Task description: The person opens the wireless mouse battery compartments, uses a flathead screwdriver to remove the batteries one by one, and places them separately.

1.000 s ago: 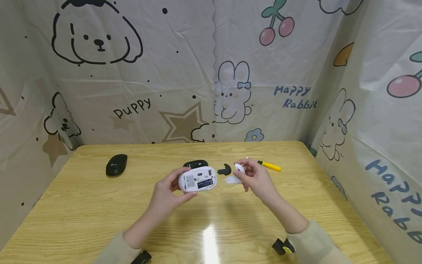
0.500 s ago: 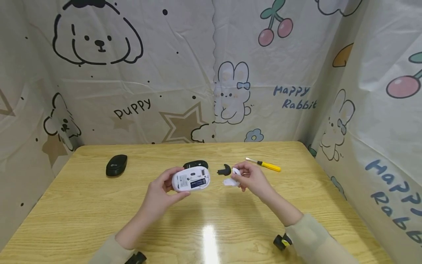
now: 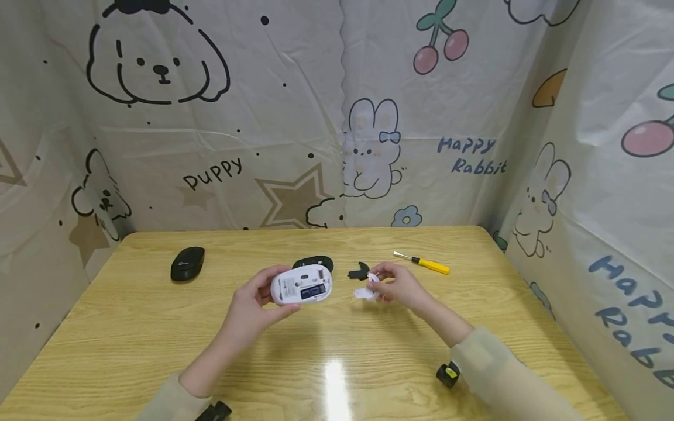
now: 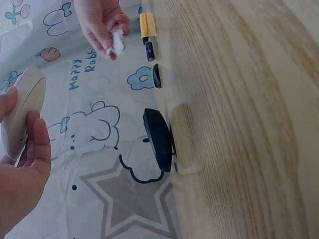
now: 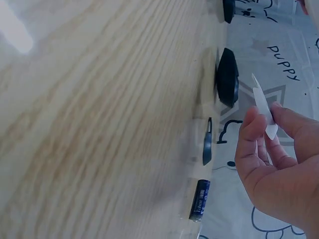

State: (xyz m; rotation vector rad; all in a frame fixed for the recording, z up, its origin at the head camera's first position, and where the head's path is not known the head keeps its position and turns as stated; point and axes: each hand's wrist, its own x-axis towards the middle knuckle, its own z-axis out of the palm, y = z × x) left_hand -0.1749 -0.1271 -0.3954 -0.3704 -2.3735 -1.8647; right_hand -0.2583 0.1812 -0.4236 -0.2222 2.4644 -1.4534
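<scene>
My left hand (image 3: 253, 304) holds a white computer mouse (image 3: 284, 289) above the table, its underside turned up toward the head camera. A dark battery (image 3: 313, 291) lies in the mouse's uncovered compartment. Between thumb and fingers, my right hand (image 3: 402, 286) pinches a thin white battery cover (image 5: 264, 109), apart from the mouse and to its right. Just behind that hand, a black battery cover (image 3: 359, 272) lies on the table. A loose battery (image 5: 199, 200) shows on the table in the right wrist view; in the head view the right hand seems to hide it.
Behind the white mouse sits a black mouse (image 3: 316, 261), partly covered by it. Another black mouse (image 3: 188, 264) rests at the far left. A yellow-handled screwdriver (image 3: 432, 266) lies at the back right. Printed cloth (image 3: 295, 117) hangs behind the wooden table (image 3: 158, 327).
The left hand has carried the white mouse to the left. The right hand, with the white cover, has shifted slightly left and toward me, uncovering the screwdriver's tip.
</scene>
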